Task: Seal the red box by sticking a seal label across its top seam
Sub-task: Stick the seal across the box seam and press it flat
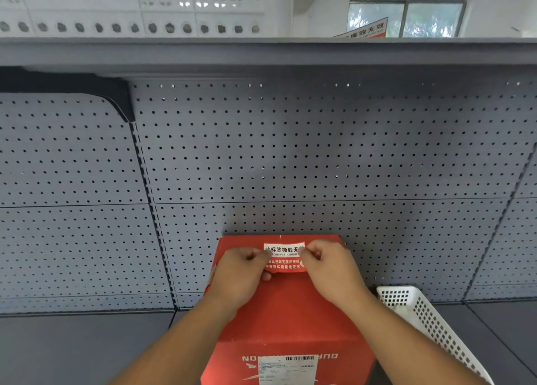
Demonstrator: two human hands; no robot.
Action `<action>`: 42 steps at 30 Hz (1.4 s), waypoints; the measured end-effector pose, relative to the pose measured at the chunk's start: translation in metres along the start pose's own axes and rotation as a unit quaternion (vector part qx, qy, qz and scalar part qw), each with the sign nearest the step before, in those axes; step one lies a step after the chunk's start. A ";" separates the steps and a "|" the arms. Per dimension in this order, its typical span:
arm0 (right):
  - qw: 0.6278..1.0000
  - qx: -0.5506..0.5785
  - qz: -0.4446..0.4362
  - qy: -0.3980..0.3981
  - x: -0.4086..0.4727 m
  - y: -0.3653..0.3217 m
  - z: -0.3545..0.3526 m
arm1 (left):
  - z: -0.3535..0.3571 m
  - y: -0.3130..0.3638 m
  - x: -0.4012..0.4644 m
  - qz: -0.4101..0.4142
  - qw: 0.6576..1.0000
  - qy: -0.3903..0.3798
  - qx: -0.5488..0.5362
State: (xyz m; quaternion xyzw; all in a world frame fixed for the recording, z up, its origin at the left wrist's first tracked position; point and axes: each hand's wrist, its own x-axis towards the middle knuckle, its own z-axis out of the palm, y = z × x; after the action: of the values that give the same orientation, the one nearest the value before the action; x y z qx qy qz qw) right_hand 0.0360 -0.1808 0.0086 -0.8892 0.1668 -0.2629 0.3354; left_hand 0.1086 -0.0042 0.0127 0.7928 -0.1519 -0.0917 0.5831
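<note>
Label [284, 257] — thin, floppy, sticky paper, so you pinch it by its two ends. Your left hand [239, 271] and right hand [328, 268] each hold an end, fingers closed tight, stretching it over the far top edge of the red box [287, 317] on the shelf [72, 347]. White band above, red band below — printed text.

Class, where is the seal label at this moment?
In the head view, the seal label sits low and centre, at the far end of the red box, pinched between the left hand and right hand.
</note>
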 end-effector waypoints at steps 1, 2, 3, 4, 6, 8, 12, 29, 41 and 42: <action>1.000 0.004 0.005 -0.009 0.003 0.000 0.000 | -0.001 0.000 0.003 0.004 1.000 0.001 0.022; 1.000 0.005 0.011 -0.018 0.007 0.000 0.001 | -0.002 0.001 0.006 0.012 0.999 0.001 0.046; 0.999 0.005 0.018 -0.028 0.010 0.000 0.002 | -0.002 0.003 0.010 0.022 0.997 0.002 0.073; 0.999 0.006 0.025 -0.038 0.013 0.000 0.003 | -0.003 0.004 0.014 0.032 0.994 0.007 0.104; 0.998 0.006 0.036 -0.054 0.018 -0.001 0.004 | -0.003 0.006 0.021 0.054 0.985 0.020 0.165; 0.997 -0.015 0.044 -0.061 0.023 -0.003 0.005 | -0.002 0.006 0.028 0.069 0.977 0.026 0.202; 0.994 -0.055 0.073 -0.067 0.027 -0.004 0.006 | 0.000 0.004 0.036 0.069 0.971 0.020 0.229; 0.976 -0.200 0.002 -0.082 0.015 0.004 0.014 | 0.009 -0.018 0.030 0.119 0.914 0.022 0.387; 0.971 -0.223 -0.009 -0.089 0.014 0.007 0.018 | 0.011 -0.015 0.029 0.111 0.907 0.018 0.407; 0.970 -0.224 -0.010 -0.090 0.015 0.007 0.018 | 0.011 -0.015 0.029 0.109 0.908 0.017 0.404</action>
State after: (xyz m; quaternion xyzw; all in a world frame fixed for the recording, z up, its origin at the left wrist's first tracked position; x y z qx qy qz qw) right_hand 0.0574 -0.1837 -0.0031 -0.9632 0.1819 -0.1409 0.1389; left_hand 0.1343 -0.0203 -0.0046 0.9407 -0.2512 0.0553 0.2213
